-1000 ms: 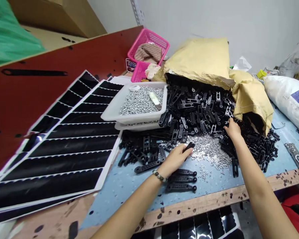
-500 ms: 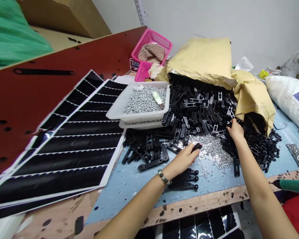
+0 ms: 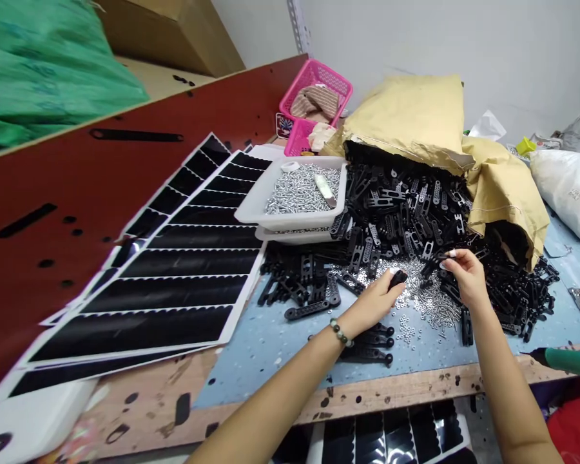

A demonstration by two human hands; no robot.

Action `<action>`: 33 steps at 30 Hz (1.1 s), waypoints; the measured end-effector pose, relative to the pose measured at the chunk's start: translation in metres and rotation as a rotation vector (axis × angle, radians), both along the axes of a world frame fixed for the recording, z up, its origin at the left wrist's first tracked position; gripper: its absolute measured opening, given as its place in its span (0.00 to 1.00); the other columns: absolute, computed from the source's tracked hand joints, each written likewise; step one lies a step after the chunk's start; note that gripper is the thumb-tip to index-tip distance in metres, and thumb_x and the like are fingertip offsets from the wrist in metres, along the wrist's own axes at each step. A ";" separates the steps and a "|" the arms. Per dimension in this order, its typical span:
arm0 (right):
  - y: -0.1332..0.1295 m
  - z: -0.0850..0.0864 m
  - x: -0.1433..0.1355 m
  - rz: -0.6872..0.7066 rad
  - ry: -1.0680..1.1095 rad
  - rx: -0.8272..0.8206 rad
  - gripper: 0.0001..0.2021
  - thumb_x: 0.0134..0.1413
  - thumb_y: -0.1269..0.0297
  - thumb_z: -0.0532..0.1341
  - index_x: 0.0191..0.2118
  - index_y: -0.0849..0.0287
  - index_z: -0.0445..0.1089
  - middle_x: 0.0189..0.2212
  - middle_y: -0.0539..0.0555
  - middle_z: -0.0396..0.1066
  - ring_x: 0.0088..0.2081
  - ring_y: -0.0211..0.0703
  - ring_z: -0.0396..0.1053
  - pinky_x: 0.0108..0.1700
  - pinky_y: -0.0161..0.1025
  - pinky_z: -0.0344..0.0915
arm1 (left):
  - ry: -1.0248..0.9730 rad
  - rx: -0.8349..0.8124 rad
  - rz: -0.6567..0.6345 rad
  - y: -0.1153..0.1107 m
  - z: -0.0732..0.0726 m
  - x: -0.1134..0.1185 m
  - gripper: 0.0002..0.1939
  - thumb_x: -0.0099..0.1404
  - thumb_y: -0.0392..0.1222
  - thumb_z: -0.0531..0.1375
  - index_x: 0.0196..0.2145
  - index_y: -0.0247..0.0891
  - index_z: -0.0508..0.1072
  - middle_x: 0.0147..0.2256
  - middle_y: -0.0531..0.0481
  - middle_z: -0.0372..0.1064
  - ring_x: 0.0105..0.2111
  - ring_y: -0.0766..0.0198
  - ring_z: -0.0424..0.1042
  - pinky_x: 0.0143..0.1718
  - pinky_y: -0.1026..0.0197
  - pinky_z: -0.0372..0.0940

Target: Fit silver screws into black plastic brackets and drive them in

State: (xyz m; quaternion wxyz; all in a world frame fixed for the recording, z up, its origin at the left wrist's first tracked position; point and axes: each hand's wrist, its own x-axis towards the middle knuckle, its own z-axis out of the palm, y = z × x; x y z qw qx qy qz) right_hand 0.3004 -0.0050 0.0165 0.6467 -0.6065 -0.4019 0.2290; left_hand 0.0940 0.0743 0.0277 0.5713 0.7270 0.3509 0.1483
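Note:
My left hand, with a beaded bracelet at the wrist, grips a small black plastic part above the blue mat. To its right, my right hand pinches a black slotted plastic piece between thumb and fingers, raised off the heap. Behind both hands spreads a heap of black plastic parts. Loose nuts and screws lie scattered between the hands. Several black ball-ended arms lie below my left forearm and partly behind it.
A white tub of screws stands left of the heap, beside sheets of black strips. Torn yellow sacks lie behind. Pink baskets sit at the back. A green-handled tool is at the right edge.
My right hand has come nearer and lifted a black slotted piece from the heap. My left hand still holds its part. The view has swung to the left.

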 end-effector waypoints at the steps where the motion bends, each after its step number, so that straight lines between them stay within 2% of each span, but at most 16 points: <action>1: -0.001 0.002 -0.011 0.070 0.042 0.016 0.10 0.46 0.61 0.66 0.35 0.56 0.69 0.33 0.50 0.73 0.36 0.40 0.71 0.41 0.41 0.69 | -0.013 0.040 -0.005 -0.002 0.002 0.001 0.12 0.63 0.49 0.52 0.38 0.40 0.63 0.25 0.55 0.63 0.26 0.62 0.65 0.28 0.61 0.61; 4: -0.005 0.007 -0.039 0.236 -0.026 0.008 0.08 0.49 0.61 0.65 0.36 0.55 0.71 0.35 0.52 0.73 0.38 0.42 0.71 0.42 0.41 0.69 | -0.082 0.181 -0.051 -0.006 0.009 -0.002 0.13 0.64 0.50 0.53 0.42 0.40 0.64 0.33 0.51 0.67 0.34 0.59 0.68 0.36 0.58 0.63; 7: -0.009 0.013 -0.056 0.292 -0.176 0.000 0.05 0.53 0.61 0.63 0.35 0.55 0.72 0.35 0.53 0.73 0.38 0.43 0.71 0.40 0.42 0.69 | -0.104 0.337 -0.077 -0.008 0.015 -0.008 0.12 0.65 0.49 0.52 0.41 0.40 0.65 0.38 0.49 0.68 0.38 0.58 0.68 0.42 0.57 0.62; 14: -0.017 0.024 -0.071 0.298 -0.331 -0.009 0.04 0.54 0.64 0.61 0.35 0.55 0.72 0.34 0.53 0.73 0.38 0.43 0.71 0.39 0.40 0.69 | 0.078 0.631 -0.129 -0.015 0.018 -0.024 0.12 0.68 0.48 0.50 0.32 0.39 0.66 0.29 0.49 0.67 0.30 0.59 0.68 0.34 0.60 0.60; 16: -0.020 0.018 -0.075 0.275 -0.344 0.001 0.04 0.55 0.64 0.60 0.35 0.55 0.71 0.34 0.53 0.73 0.38 0.42 0.71 0.39 0.40 0.68 | 0.101 0.650 -0.132 -0.017 0.016 -0.029 0.14 0.68 0.48 0.49 0.30 0.39 0.66 0.28 0.49 0.67 0.29 0.59 0.68 0.33 0.60 0.59; 19: -0.026 -0.002 -0.080 0.239 -0.409 -0.073 0.07 0.57 0.63 0.59 0.41 0.55 0.69 0.38 0.54 0.73 0.38 0.42 0.70 0.41 0.40 0.68 | 0.162 0.615 -0.136 -0.014 0.011 -0.038 0.14 0.68 0.50 0.50 0.32 0.39 0.67 0.30 0.48 0.69 0.31 0.58 0.69 0.34 0.60 0.60; 21: -0.029 -0.018 -0.082 0.228 -0.563 -0.191 0.08 0.58 0.64 0.58 0.43 0.56 0.69 0.39 0.55 0.72 0.39 0.45 0.69 0.42 0.43 0.67 | 0.195 0.541 -0.095 -0.006 0.008 -0.045 0.12 0.67 0.49 0.51 0.37 0.40 0.67 0.33 0.48 0.70 0.34 0.56 0.70 0.37 0.59 0.61; 24: -0.028 -0.037 -0.086 0.232 -0.899 -0.377 0.04 0.58 0.66 0.58 0.34 0.56 0.70 0.33 0.56 0.71 0.38 0.49 0.66 0.41 0.45 0.63 | 0.172 0.424 -0.060 0.008 0.002 -0.050 0.11 0.67 0.45 0.50 0.44 0.39 0.65 0.38 0.47 0.71 0.40 0.56 0.70 0.42 0.58 0.61; 27: -0.027 -0.044 -0.089 0.214 -1.046 -0.442 0.06 0.57 0.63 0.59 0.30 0.56 0.69 0.30 0.56 0.69 0.37 0.50 0.64 0.40 0.45 0.62 | 0.135 0.440 -0.170 0.016 -0.004 -0.047 0.10 0.67 0.42 0.49 0.41 0.38 0.67 0.40 0.46 0.69 0.43 0.57 0.68 0.46 0.57 0.61; 30: -0.033 -0.044 -0.085 0.124 -0.938 -0.368 0.10 0.56 0.57 0.60 0.40 0.57 0.68 0.36 0.57 0.69 0.39 0.50 0.65 0.42 0.46 0.63 | 0.141 0.542 -0.339 0.016 -0.012 -0.039 0.10 0.67 0.42 0.51 0.39 0.38 0.70 0.39 0.47 0.67 0.42 0.58 0.66 0.46 0.59 0.60; 33: -0.043 -0.048 -0.081 0.180 -0.823 -0.271 0.11 0.60 0.60 0.56 0.46 0.57 0.67 0.40 0.57 0.71 0.41 0.48 0.66 0.44 0.45 0.64 | 0.168 0.598 -0.435 0.011 -0.021 -0.032 0.07 0.65 0.39 0.54 0.35 0.37 0.72 0.37 0.47 0.67 0.41 0.58 0.66 0.46 0.58 0.59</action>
